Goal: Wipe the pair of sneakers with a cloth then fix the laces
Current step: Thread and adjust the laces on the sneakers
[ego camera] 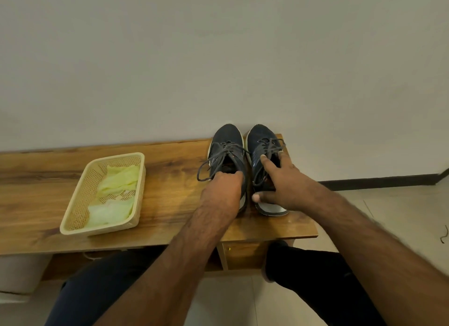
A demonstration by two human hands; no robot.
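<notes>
Against a plain pale wall (218,58) stands a long wooden counter (170,192), warm brown w/ dark grain streaks; its right end stops short of the room's corner side, where a dark skirting strip (379,179) runs along the wall base above pale floor tiles (388,204). Under the counter's right part sits a small wooden drawer unit (243,255).

On the counter's right end, toes to the wall, the pair of dark blue sneakers stands side by side, nearly touching: left sneaker (227,143) and right sneaker (261,138), both w/ white soles. Grey laces (218,155) on the left one lie loose, one loop trailing off its left side onto the wood; the right one's laces are also slack.

Left hand (221,192) covers the heel of the left sneaker, fingers curled over the collar edge & gripping it. Right hand (279,182) is on the right sneaker: index finger stretched up beside the tongue, thumb (261,196) pressing the inner heel side, so the hand clasps the shoe's rear.

Well apart to the left, a cream perforated plastic basket (80,204) sits on the counter, holding a crumpled pale yellow-green cloth (116,187).

Below, the person's knees in dark trousers (315,272) show, seated facing the counter. Bottom left, a pale bin-like object (21,272) stands under the counter; can't tell what it is.
</notes>
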